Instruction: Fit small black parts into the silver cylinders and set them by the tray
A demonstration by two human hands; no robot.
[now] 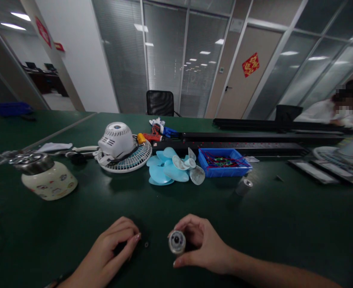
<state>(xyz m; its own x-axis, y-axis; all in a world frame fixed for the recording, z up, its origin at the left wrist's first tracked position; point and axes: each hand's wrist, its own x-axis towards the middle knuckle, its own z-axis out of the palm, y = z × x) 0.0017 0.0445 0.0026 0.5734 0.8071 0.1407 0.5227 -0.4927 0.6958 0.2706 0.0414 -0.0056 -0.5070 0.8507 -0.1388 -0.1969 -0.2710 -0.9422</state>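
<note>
My right hand [202, 244] is closed around a small cylindrical metal motor [176, 241], gripped between thumb and fingers. Its round end, with a dark centre, faces up toward me. My left hand [112, 248] rests low over the table with the fingers curled and the thumb tip against the forefinger. Whether anything tiny is in that pinch I cannot make out. Just right of those fingertips a tiny dark ring [146, 244] lies on the green tabletop [158, 266]. Farther off at the right stands a silver metal cylinder [244, 186].
Light-blue fan blades [164, 172] lie mid-table beside a blue bin [224, 172] of wires. Behind them sit a white fan body [116, 140] and an orange power drill [152, 137]. A cream jar [50, 182] leans at left. At far right a person [320, 108] works.
</note>
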